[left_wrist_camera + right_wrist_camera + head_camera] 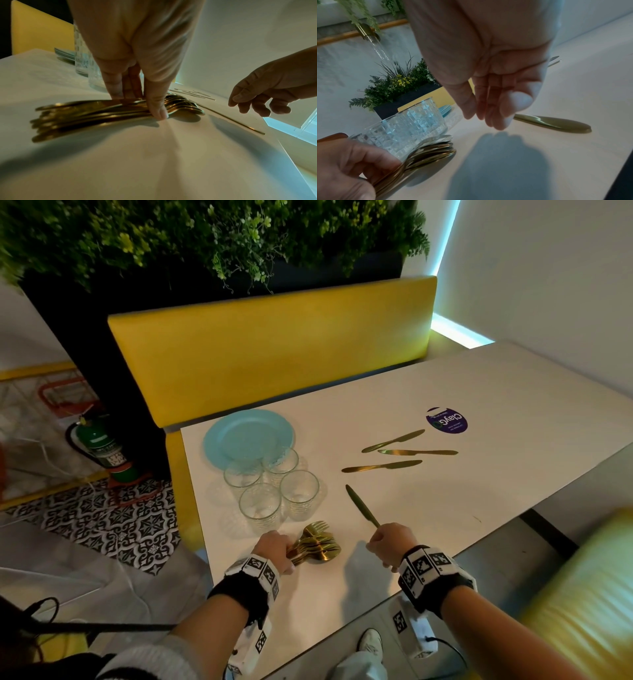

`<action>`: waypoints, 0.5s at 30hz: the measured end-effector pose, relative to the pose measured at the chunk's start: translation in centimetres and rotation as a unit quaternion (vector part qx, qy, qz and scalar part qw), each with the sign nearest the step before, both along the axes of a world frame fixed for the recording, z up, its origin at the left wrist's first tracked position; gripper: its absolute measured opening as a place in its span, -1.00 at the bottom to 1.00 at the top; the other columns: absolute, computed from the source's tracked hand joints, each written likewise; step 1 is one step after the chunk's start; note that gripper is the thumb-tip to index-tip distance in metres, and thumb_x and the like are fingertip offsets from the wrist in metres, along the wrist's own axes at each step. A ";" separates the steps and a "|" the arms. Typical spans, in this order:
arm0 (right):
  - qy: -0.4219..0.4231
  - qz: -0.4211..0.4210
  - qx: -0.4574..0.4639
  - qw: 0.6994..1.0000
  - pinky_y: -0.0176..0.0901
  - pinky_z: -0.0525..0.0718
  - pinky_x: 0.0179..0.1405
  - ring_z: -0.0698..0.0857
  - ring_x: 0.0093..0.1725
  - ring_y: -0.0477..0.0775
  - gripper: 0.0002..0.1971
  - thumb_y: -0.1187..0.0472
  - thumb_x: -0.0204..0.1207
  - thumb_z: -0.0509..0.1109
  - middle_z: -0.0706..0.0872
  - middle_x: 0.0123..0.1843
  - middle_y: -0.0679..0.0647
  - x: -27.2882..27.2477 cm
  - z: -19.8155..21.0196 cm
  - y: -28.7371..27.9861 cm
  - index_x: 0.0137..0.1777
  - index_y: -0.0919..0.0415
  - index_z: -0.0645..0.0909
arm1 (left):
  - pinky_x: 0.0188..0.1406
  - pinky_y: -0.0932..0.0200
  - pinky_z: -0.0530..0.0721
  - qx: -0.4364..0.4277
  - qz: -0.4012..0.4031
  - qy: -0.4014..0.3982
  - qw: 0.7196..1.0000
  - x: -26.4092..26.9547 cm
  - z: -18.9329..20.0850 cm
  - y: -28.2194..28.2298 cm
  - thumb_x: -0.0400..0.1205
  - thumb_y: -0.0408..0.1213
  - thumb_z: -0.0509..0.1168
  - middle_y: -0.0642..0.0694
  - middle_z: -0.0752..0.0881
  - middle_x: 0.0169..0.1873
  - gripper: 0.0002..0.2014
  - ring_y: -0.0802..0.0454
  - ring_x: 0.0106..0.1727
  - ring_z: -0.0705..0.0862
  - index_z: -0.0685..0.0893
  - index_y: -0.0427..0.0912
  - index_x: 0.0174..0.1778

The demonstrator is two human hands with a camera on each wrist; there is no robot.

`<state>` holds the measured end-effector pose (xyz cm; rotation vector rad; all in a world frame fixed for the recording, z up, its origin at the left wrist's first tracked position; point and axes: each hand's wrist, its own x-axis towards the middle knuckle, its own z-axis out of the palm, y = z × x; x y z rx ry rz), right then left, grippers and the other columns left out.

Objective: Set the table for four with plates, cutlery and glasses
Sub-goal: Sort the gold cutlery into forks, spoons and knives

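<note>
On the white table (496,412), my left hand (274,549) grips a bundle of gold spoons and forks (318,544) near the front edge; thumb and fingers pinch the handles (85,115). My right hand (387,542) hovers over the handle end of a gold knife (363,506). Its fingers (488,115) hang loosely curled and hold nothing, with the knife (556,123) flat on the table behind them. Three more knives (394,453) lie further out. Several clear ribbed glasses (270,487) stand clustered beside a stack of light blue plates (248,436).
A yellow bench (274,344) backs the table's far side, with a dark planter of greenery (205,241) behind it. A purple round sticker (447,421) sits mid-table. Another yellow seat (582,594) is at the right. A green fire extinguisher (96,440) stands on the floor to the left.
</note>
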<state>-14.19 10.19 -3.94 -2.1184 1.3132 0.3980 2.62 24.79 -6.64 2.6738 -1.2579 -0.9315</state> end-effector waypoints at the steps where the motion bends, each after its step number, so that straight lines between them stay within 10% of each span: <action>1: 0.003 0.003 -0.003 1.000 -0.24 0.66 -0.29 0.64 -0.17 0.05 -0.75 0.14 0.58 0.28 0.62 -0.26 0.05 0.0 0.0 0.0 -0.35 0.12 0.50 | 0.22 0.17 0.59 -0.001 0.006 0.002 1.000 0.1 0.0 0.0 0.43 -0.22 0.44 -0.18 0.61 0.16 -0.56 -0.10 0.25 0.62 0.66 -0.19 0.24; 4: 0.014 0.018 -0.016 1.000 -0.16 0.71 -0.07 0.60 -0.15 0.04 -0.84 0.13 0.58 0.27 0.60 -0.18 0.07 0.1 -0.3 -0.1 -0.19 0.16 0.51 | 0.26 0.13 0.57 -0.018 0.021 0.009 1.000 0.3 -0.1 -0.1 0.47 -0.19 0.41 -0.20 0.63 0.21 -0.54 -0.10 0.27 0.60 0.61 -0.18 0.30; 10: 0.013 0.008 -0.009 1.000 -0.39 0.49 -0.44 0.59 -0.17 0.04 -0.69 0.15 0.57 0.29 0.49 -0.42 -0.08 -0.1 -0.6 -0.4 -0.42 0.06 0.44 | 0.34 0.12 0.48 -0.009 0.029 -0.015 0.999 -0.1 -0.2 -0.2 0.68 -0.34 0.13 -0.24 0.54 0.32 -0.65 -0.13 0.39 0.52 0.51 -0.18 0.40; 15: 0.025 0.010 -0.026 0.999 -0.22 0.69 -0.15 0.61 -0.16 0.04 -0.84 0.15 0.58 0.27 0.60 -0.15 0.06 0.0 -0.9 -0.7 -0.22 0.14 0.52 | 0.37 0.07 0.49 -0.003 0.010 -0.039 0.999 -0.4 0.1 -0.1 0.67 -0.35 0.08 -0.23 0.52 0.33 -0.63 -0.15 0.40 0.50 0.48 -0.16 0.41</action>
